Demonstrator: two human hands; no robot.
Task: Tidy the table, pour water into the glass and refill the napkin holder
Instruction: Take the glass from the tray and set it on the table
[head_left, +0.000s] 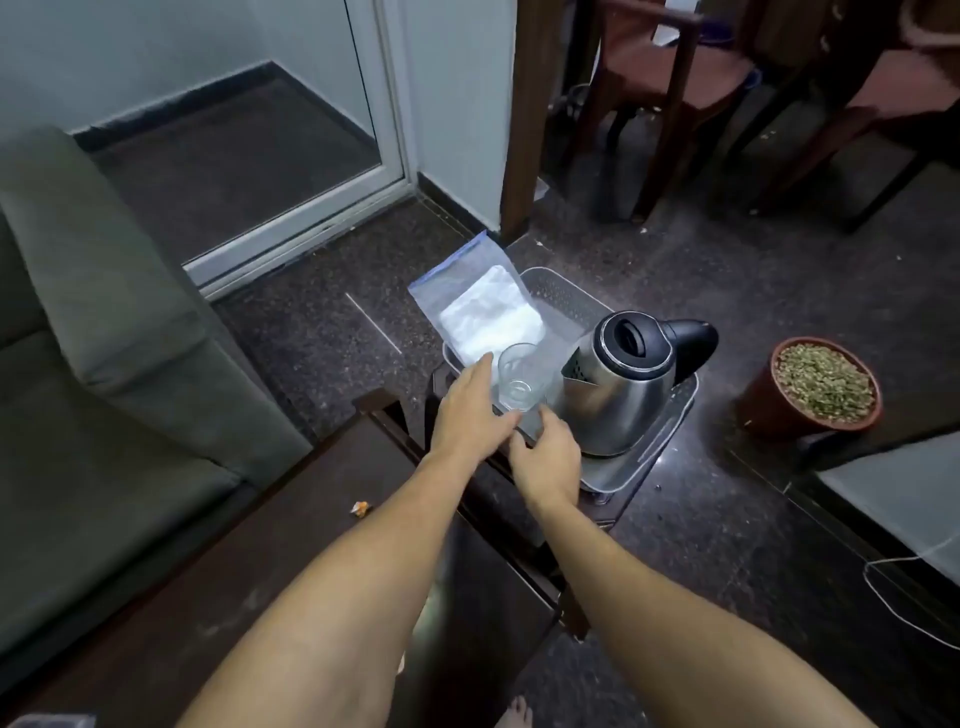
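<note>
Clear glass (521, 376), upright and apparently empty in the near-left part of a grey perforated tray (561, 293), just beyond the far corner of the dark desk (260, 545). Thin-walled and hard by the look of it: light to lift, smooth and likely slippery, breakable if knocked against the steel kettle (623, 384) just beside it on the right. Best taken round the side wall at mid-height, thumb on one side and fingers on the other, not pinched by the rim. Behind and to the left, a zip bag of white napkins (488, 317) leaning over the tray's left edge: soft, floppy, nearly weightless, best pinched at the sealed top or scooped from below. Kettle probably the heavy piece if filled; to be carried by the black handle, which points away to the right. Left hand (470, 410) stretched forward with fingers straight and flat, holding nothing, fingertips on or just above the bag and right next to the glass's left side. Right hand (548, 457) just below the glass at the tray's near rim, seen from the back with fingers bent down; impossible to tell whether gripping the rim or only resting there. Glass thus between the two hands and slightly beyond them, within easy reach of either. Small crumpled wrapper (359, 508) alone on the desk, well apart from both hands.
</note>
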